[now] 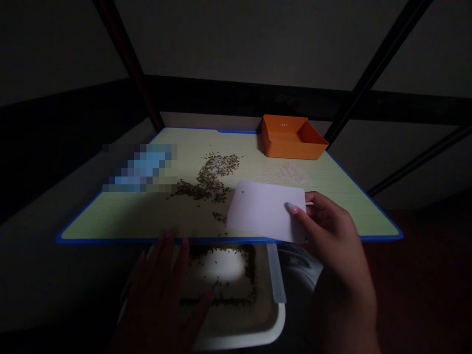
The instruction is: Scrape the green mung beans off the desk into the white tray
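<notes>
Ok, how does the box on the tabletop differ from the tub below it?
The box is orange; the tub has a white rim. The box stands on the tabletop, near its far right corner; the tub sits below the near edge. Green grains lie in the tub; none show in the visible part of the box. Both are open-topped.

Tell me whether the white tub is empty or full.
Neither: the white tub holds some greenish grains, mostly lining the edges of its pale, largely bare floor; the left hand hides part.
</notes>
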`<state>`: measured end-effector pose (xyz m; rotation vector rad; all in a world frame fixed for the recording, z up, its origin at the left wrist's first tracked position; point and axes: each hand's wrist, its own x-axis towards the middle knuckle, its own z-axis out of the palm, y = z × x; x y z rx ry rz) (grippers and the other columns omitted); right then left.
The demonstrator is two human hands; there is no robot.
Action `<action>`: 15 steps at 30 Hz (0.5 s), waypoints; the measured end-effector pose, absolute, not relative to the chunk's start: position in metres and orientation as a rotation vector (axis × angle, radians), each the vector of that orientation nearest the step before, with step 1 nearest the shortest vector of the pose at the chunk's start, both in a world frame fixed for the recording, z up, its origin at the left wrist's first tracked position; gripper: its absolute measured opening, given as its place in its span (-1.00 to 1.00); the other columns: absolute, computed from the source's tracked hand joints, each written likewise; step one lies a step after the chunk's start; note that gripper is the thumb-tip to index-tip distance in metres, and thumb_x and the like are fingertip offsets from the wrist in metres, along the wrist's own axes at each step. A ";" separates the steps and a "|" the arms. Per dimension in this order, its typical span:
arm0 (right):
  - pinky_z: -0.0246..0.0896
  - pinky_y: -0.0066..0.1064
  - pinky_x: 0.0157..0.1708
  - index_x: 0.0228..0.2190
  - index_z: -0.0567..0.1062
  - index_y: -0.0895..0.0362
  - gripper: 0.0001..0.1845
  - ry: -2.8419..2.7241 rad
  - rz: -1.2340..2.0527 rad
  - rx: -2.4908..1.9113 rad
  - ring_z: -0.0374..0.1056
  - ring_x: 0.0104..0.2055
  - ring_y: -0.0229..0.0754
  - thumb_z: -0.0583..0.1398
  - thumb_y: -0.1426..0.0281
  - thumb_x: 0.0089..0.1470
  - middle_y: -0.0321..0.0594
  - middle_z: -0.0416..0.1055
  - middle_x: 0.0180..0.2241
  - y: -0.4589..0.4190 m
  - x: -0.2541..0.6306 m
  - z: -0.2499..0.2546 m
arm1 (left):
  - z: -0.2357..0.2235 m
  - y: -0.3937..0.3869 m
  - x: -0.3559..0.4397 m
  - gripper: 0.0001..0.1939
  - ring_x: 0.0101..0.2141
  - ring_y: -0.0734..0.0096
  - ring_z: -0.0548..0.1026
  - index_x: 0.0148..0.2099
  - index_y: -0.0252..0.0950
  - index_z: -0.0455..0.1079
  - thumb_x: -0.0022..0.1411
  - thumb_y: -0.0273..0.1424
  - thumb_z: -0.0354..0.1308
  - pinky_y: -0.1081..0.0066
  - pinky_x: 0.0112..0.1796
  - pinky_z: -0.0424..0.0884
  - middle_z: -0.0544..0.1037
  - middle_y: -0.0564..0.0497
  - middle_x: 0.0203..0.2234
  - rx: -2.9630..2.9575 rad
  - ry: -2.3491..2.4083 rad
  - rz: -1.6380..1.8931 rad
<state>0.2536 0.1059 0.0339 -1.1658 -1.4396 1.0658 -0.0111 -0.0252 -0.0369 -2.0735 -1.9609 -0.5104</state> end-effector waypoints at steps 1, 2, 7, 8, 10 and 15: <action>0.10 -0.48 -0.64 -0.33 0.47 0.08 -0.82 -1.441 1.068 -1.168 0.31 -0.53 -0.27 0.29 0.24 0.11 -0.28 0.46 -0.50 0.106 0.256 0.034 | -0.037 -0.025 -0.011 -0.16 0.40 -0.03 -0.09 0.46 -0.19 -0.30 0.28 -0.07 -0.05 -0.12 0.31 -0.02 -0.19 -0.11 0.46 -2.074 -1.967 -0.511; 0.10 -0.48 -0.63 -0.32 0.48 0.08 -0.82 -1.444 1.072 -1.171 0.32 -0.53 -0.27 0.29 0.24 0.11 -0.27 0.46 -0.50 0.106 0.258 0.034 | -0.037 -0.025 -0.012 -0.15 0.40 -0.03 -0.09 0.46 -0.17 -0.32 0.27 -0.07 -0.04 -0.12 0.30 -0.01 -0.20 -0.10 0.46 -2.079 -1.973 -0.504; 0.11 -0.47 -0.63 -0.30 0.48 0.08 -0.81 -1.472 1.099 -1.182 0.34 -0.51 -0.24 0.28 0.23 0.13 -0.25 0.48 -0.49 0.105 0.262 0.033 | -0.035 -0.024 -0.011 -0.15 0.40 -0.08 -0.06 0.46 -0.19 -0.30 0.27 -0.08 -0.04 -0.13 0.29 0.01 -0.21 -0.13 0.46 -2.082 -1.954 -0.498; 0.10 -0.46 -0.63 -0.29 0.48 0.08 -0.81 -1.479 1.106 -1.185 0.34 -0.51 -0.24 0.28 0.23 0.13 -0.25 0.48 -0.49 0.105 0.262 0.033 | -0.035 -0.024 -0.011 -0.16 0.39 -0.10 -0.05 0.46 -0.21 -0.30 0.27 -0.08 -0.04 -0.13 0.29 0.02 -0.21 -0.14 0.46 -2.083 -1.943 -0.494; 0.07 -0.47 -0.65 -0.30 0.48 0.08 -0.83 -1.493 1.107 -1.189 0.33 -0.53 -0.26 0.27 0.24 0.13 -0.25 0.49 -0.49 0.105 0.261 0.034 | -0.035 -0.024 -0.011 -0.16 0.39 -0.11 -0.04 0.46 -0.21 -0.29 0.28 -0.08 -0.05 -0.14 0.27 0.05 -0.21 -0.16 0.46 -2.083 -1.929 -0.481; 0.05 -0.47 -0.66 -0.36 0.47 0.08 -0.85 -1.504 1.089 -1.178 0.29 -0.56 -0.29 0.28 0.27 0.11 -0.29 0.46 -0.53 0.106 0.254 0.036 | -0.035 -0.024 -0.010 -0.17 0.40 -0.03 -0.09 0.46 -0.22 -0.30 0.29 -0.09 -0.06 -0.08 0.31 -0.03 -0.25 -0.11 0.46 -2.073 -1.935 -0.503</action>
